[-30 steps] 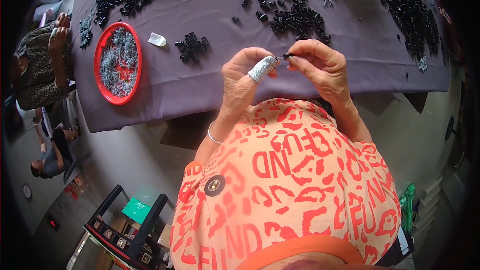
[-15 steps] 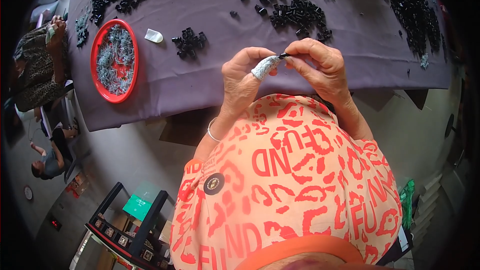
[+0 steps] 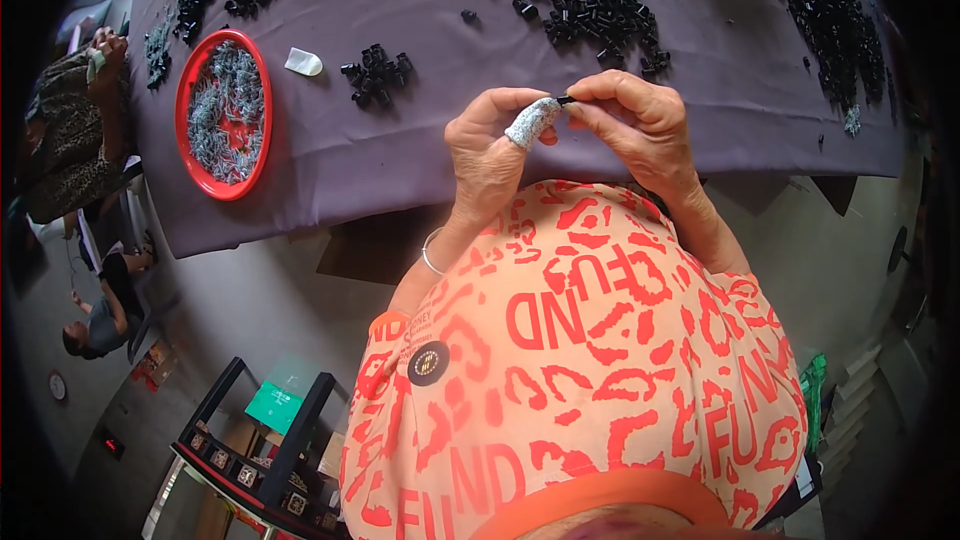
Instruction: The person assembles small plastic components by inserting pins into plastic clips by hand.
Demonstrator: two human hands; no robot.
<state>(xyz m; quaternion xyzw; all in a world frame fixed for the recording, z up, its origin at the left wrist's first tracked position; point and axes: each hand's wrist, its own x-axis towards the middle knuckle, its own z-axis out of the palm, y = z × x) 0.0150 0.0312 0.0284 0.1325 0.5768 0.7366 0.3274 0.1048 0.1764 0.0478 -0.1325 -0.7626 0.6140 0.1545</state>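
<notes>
Between my hands, just above the near table edge, is a small black plastic part [image 3: 564, 100]. My right hand [image 3: 640, 120] pinches it between thumb and index finger. On its other side my left hand [image 3: 495, 135] closes on the same part, its thumb wrapped in a whitish speckled finger cover [image 3: 533, 122]. Fingers hide most of the part. Beyond my hands lies a loose heap of similar black parts [image 3: 605, 20]. A smaller cluster of black parts [image 3: 377, 76] sits to the left of my left hand.
A red oval tray [image 3: 183, 120] with many thin silvery metal pieces stands at the left. Near it lies a white finger cot-like piece [image 3: 303, 62]. Large heaps of black parts [image 3: 820, 20] cover the far corners of the purple tablecloth [image 3: 440, 30]. Another person [image 3: 95, 325] is at far left.
Both hands stay pinched together on the black part, with a very slight shift upward. The table contents shift a little in the picture; nothing else has visibly changed.
</notes>
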